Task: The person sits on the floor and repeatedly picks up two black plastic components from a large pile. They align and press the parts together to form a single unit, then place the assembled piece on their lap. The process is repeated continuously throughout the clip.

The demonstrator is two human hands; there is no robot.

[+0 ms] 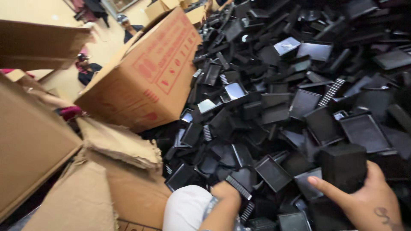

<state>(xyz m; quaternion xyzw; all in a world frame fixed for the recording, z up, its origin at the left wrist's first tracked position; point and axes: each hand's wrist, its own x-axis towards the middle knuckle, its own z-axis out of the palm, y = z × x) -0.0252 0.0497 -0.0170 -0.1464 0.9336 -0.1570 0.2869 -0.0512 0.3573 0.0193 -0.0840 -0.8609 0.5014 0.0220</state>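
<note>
A huge heap of black plastic dustpan-like trays (299, 98) fills the right and middle of the view. My right hand (364, 199) at the bottom right grips a stack of black trays (342, 164), with the forefinger stretched out to the left along its base. My left hand (224, 192) at the bottom centre reaches into the pile, its fingers closed around a black tray with a ribbed edge (239, 187). My white sleeve (186, 209) covers the left forearm.
A large brown cardboard box with red print (145, 72) leans against the heap at the left. Torn cardboard sheets (115, 145) and more boxes (34, 141) lie at the lower left. Other people sit on the floor in the background (87, 70).
</note>
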